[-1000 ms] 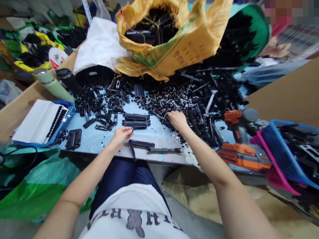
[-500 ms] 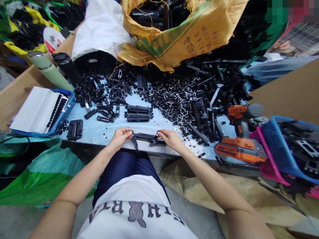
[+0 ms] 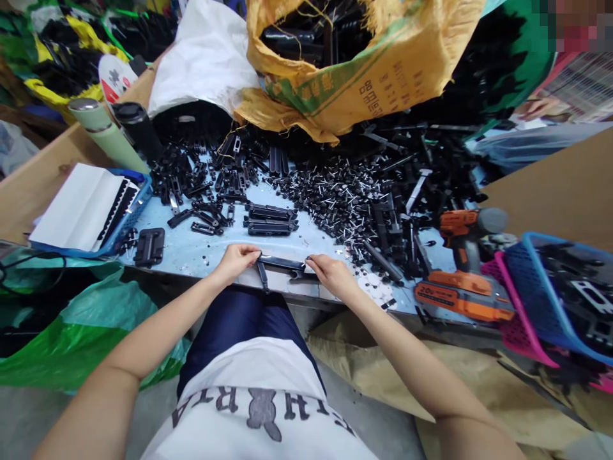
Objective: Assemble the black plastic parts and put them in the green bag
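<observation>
A long black plastic bar [image 3: 282, 262] lies at the near edge of the light blue table [image 3: 191, 252]. My left hand [image 3: 238, 260] pinches its left end, where a short black arm hangs down. My right hand [image 3: 330, 273] is closed at its right end, fingertips pinched on something small I cannot make out. Just beyond the bar sits a small stack of similar black bars [image 3: 269, 219]. A heap of small black and silver screws or pins [image 3: 340, 191] spreads behind my right hand.
An orange cordless drill [image 3: 462, 255] lies to the right, beside pink and blue baskets [image 3: 550, 287]. A yellow sack [image 3: 354, 64] of black parts stands at the back. Two bottles [image 3: 110, 134] and a blue tray with white sheets [image 3: 86, 207] are on the left. Another person's arm is at far right.
My right hand came back from the screw heap to the right end of the bar. My left hand took hold of the bar's left end. The view shifted slightly.
</observation>
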Demonstrator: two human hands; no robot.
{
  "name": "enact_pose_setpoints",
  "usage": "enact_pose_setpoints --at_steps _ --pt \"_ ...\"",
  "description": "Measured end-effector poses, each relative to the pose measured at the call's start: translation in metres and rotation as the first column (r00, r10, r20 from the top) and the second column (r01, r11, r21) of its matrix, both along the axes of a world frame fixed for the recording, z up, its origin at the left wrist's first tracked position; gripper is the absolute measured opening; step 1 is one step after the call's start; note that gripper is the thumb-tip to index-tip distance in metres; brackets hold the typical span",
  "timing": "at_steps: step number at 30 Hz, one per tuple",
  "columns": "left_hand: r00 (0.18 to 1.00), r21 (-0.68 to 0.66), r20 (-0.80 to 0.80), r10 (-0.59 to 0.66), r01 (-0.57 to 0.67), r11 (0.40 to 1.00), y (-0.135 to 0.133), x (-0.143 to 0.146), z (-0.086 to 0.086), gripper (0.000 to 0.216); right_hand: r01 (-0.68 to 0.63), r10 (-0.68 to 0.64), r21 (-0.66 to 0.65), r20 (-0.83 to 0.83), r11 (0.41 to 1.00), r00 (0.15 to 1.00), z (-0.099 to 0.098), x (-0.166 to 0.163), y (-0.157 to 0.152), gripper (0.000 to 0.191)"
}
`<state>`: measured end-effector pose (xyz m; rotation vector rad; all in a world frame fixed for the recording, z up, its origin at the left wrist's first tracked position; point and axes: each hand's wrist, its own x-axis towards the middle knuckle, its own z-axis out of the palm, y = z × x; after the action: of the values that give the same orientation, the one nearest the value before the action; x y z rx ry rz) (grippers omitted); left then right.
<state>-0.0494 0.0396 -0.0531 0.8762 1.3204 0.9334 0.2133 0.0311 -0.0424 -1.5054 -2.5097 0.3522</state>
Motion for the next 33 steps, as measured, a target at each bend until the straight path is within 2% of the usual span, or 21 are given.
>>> enact_pose_setpoints --at_steps 3,6,8,9,11,13,15,16,18,22,28,33 --pt "0.999 0.006 -0.027 -0.020 0.020 1.000 0.002 -0.001 0.000 0.024 -0.062 0.063 -0.017 0.103 0.998 0.993 -0.001 -0.001 -0.003 0.035" --pt "0.997 0.061 -0.070 0.007 -0.002 0.998 -0.001 -0.002 -0.001 0.027 -0.005 0.004 0.004 0.173 1.000 0.985 -0.001 -0.001 -0.007 0.033" --pt "0.987 0.165 -0.141 0.072 -0.048 0.985 -0.010 -0.002 -0.003 0.031 -0.011 0.000 0.085 0.130 0.996 0.991 0.000 -0.004 -0.010 0.034" --pt "0.969 0.225 -0.226 0.100 -0.048 0.973 -0.017 0.000 -0.004 0.031 -0.028 0.018 0.139 0.075 0.990 0.997 0.001 -0.009 -0.010 0.036" --pt "0.857 0.293 -0.502 0.116 0.042 0.955 -0.035 0.006 -0.007 0.025 -0.094 0.107 0.229 -0.046 0.969 0.993 0.000 -0.026 -0.010 0.043" --pt "0.644 0.220 -0.764 0.042 0.199 0.955 -0.051 0.017 -0.010 0.021 -0.189 0.225 0.257 -0.115 0.948 0.968 -0.005 -0.049 -0.007 0.045" --pt "0.459 0.093 -0.887 -0.053 0.290 0.952 -0.061 0.030 -0.013 0.025 -0.280 0.318 0.231 -0.147 0.932 0.936 -0.012 -0.070 -0.002 0.043" --pt "0.403 0.045 -0.911 -0.088 0.311 0.949 -0.063 0.036 -0.013 0.028 -0.301 0.339 0.215 -0.168 0.929 0.926 -0.016 -0.078 0.000 0.043" --pt "0.340 -0.005 -0.933 -0.119 0.318 0.948 -0.061 0.046 -0.015 0.034 -0.296 0.333 0.185 -0.216 0.937 0.918 -0.024 -0.087 0.005 0.042" --pt "0.312 -0.014 -0.944 -0.106 0.285 0.959 -0.054 0.054 -0.017 0.038 -0.269 0.289 0.128 -0.175 0.955 0.941 -0.031 -0.088 0.010 0.044" --pt "0.353 0.034 -0.933 -0.067 0.272 0.962 -0.055 0.049 -0.025 0.038 -0.268 0.288 0.124 -0.183 0.955 0.940 -0.032 -0.084 0.008 0.043" --pt "0.387 0.060 -0.921 -0.047 0.259 0.964 -0.053 0.054 -0.031 0.039 -0.254 0.264 0.093 -0.125 0.963 0.956 -0.034 -0.089 0.008 0.043"
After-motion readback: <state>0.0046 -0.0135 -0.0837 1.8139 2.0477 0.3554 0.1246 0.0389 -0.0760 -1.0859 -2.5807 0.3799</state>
